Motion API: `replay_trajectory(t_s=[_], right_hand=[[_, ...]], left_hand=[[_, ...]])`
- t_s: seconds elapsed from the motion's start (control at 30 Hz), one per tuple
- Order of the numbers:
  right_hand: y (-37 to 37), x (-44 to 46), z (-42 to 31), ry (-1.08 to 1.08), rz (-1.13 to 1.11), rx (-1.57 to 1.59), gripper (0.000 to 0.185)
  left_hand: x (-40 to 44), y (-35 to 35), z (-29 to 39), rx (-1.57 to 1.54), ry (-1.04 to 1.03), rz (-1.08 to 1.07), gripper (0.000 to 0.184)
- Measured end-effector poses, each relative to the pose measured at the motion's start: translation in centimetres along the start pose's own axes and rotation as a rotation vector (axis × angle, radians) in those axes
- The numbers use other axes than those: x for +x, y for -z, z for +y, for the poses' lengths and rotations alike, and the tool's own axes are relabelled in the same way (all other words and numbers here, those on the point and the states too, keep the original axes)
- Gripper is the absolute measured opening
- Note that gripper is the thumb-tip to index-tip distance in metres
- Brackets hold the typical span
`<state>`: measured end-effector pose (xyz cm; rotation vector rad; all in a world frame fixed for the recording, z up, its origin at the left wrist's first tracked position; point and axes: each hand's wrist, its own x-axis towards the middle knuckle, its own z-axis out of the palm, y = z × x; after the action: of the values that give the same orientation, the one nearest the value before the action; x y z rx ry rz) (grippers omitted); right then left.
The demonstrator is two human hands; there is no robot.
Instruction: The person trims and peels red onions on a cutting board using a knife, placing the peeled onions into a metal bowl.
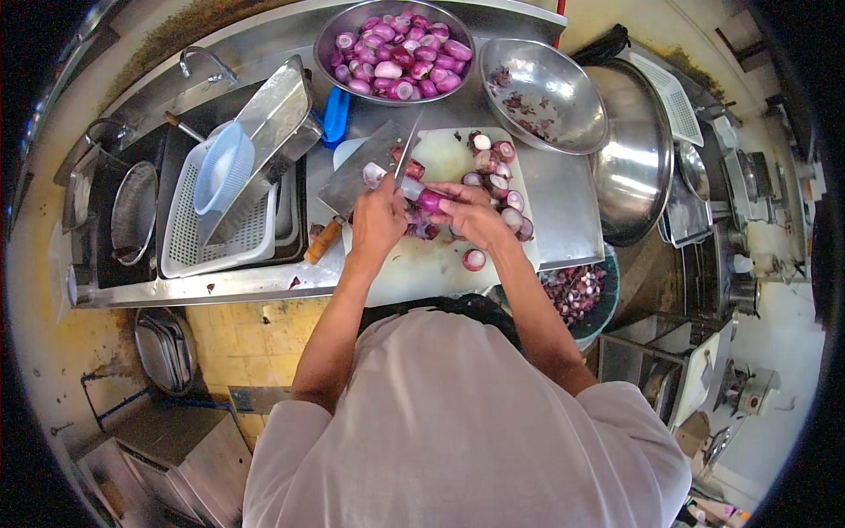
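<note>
My left hand is closed round a small knife, its narrow blade pointing up and away from me. My right hand grips a red onion close beside the knife. Both hands are above a white cutting board. Several red onions with cut ends lie along the board's right side, and one onion sits alone near the front. A cleaver with a broad blade and wooden handle rests at the board's left. More onions under my hands are partly hidden.
A steel bowl of peeled onions stands at the back. To its right, another steel bowl holds scraps of skin. A large steel basin is farther right. White baskets sit at the left sink. Below right, a bin holds peelings.
</note>
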<state>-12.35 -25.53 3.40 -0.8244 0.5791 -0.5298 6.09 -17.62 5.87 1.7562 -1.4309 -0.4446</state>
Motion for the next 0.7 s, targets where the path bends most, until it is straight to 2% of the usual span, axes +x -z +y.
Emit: replay_trajectory(t_s=[0.03,0.1,0.2,0.23,0.3,0.33,0.4,0.47,0.57,0.6,0.67,0.7], right_hand=[[0.1,0.1,-0.1,0.0,-0.001,0.001,0.046],[0.4,0.4,-0.3,0.003,-0.069,0.218,0.045],[0.8,0.3,-0.1,0.005,0.021,0.134,0.041],[1.0,0.6,0.0,0.002,0.017,0.13,0.041],[1.3,2.0,-0.1,-0.003,0.359,0.183,0.037],[1.1,3.3,-0.9,0.0,0.355,0.185,0.037],[0.9,6.7,-3.0,0.186,0.341,0.238,0.04],[-0.9,10.3,-7.5,0.28,0.167,0.321,0.046],[-2.8,12.1,-13.5,0.303,0.148,0.4,0.05],[-1.9,13.0,-14.5,0.312,0.131,0.335,0.047],[-0.9,12.9,-14.9,0.316,0.114,0.264,0.043],[-0.6,12.1,-14.6,0.337,0.215,-0.014,0.045]], left_hand=[[0.0,0.2,0.0,-0.012,-0.004,0.019,0.024],[0.2,0.5,0.0,-0.024,-0.012,0.032,0.021],[0.6,0.7,-0.3,0.021,0.052,0.051,0.024],[0.7,0.6,-0.9,-0.016,0.055,-0.004,0.027],[0.6,0.3,-1.5,-0.053,0.056,-0.05,0.029],[0.3,0.2,-1.6,-0.053,0.094,-0.031,0.033],[-0.6,0.1,-1.8,-0.049,0.129,-0.03,0.037],[-1.1,-0.1,-1.8,-0.159,0.164,-0.014,0.039],[-1.5,0.5,-1.7,-0.219,0.124,0.001,0.04],[-1.8,0.6,-2.2,-0.22,0.12,0.0,0.04],[-2.7,0.8,-3.8,-0.118,0.186,-0.046,0.019],[-3.1,1.2,-3.9,-0.124,0.19,-0.043,0.019]])
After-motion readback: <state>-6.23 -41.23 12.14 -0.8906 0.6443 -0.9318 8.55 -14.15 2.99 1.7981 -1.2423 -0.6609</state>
